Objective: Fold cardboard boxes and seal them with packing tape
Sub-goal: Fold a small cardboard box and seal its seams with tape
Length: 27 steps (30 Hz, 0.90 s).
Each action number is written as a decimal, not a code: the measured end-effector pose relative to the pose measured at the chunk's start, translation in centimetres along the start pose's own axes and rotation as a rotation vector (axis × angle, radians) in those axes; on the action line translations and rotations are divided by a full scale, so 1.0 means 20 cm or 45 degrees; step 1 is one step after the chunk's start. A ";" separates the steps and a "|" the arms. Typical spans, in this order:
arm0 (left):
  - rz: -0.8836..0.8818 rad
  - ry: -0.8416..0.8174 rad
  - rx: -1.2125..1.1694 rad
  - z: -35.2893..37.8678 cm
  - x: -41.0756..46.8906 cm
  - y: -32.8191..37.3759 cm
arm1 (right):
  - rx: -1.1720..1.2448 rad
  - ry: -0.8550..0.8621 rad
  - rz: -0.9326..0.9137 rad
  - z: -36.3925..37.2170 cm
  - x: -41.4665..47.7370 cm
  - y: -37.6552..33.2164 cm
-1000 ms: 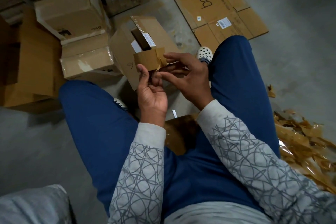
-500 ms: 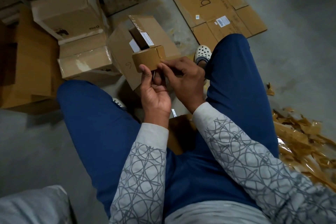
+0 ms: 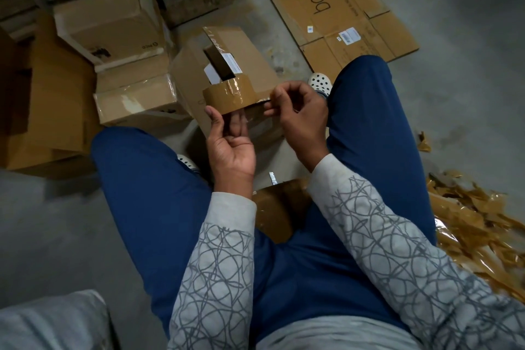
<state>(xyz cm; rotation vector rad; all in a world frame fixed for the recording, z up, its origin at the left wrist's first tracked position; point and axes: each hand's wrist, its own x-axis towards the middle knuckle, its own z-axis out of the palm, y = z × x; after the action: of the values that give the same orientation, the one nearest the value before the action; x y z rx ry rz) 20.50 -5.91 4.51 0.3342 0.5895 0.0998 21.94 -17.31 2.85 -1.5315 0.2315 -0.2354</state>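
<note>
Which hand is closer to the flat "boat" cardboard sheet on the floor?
Right. The right hand pinches the tape roll at its right edge, on the side toward the cardboard sheet. The left hand grips the roll from below, farther from the sheet.

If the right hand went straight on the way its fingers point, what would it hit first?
Probably the tape roll held by the left hand; the right hand pinches tape at its edge.
</note>
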 end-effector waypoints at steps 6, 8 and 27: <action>0.018 -0.009 0.014 0.01 -0.02 -0.01 | 0.329 -0.183 0.112 -0.05 0.02 -0.07; 0.042 -0.003 0.045 0.02 -0.02 -0.01 | 0.399 -0.201 0.116 -0.05 0.01 -0.09; 0.072 -0.152 0.146 0.00 -0.02 -0.07 | -0.577 0.067 -0.752 0.01 0.00 0.04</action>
<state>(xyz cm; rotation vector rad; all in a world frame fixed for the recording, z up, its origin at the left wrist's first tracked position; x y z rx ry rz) 20.14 -7.29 4.28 0.4654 0.4688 0.1001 21.95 -17.19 2.08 -2.0223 -0.1478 -0.7283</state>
